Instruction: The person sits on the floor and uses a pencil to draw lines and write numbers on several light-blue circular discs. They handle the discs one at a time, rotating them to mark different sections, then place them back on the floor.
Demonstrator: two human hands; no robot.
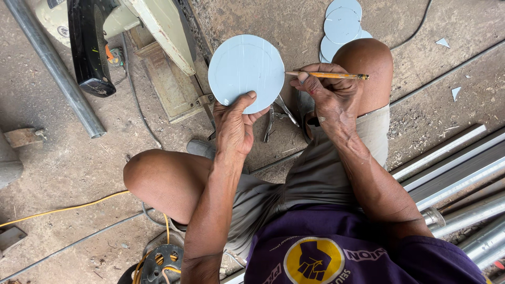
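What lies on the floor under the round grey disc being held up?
Below the disc in the left hand, metal snips and a machine base show; floor directly behind it is covered.

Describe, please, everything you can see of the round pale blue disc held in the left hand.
The disc is a flat, thin circle, pale blue-grey, looking like cut plastic or painted sheet, with faint scratches and a traced line near its rim. It is held up facing the camera, above the concrete floor. The left hand grips its lower edge, thumb on the face. The pencil in the right hand reaches its right edge. Similar discs lie stacked beyond.
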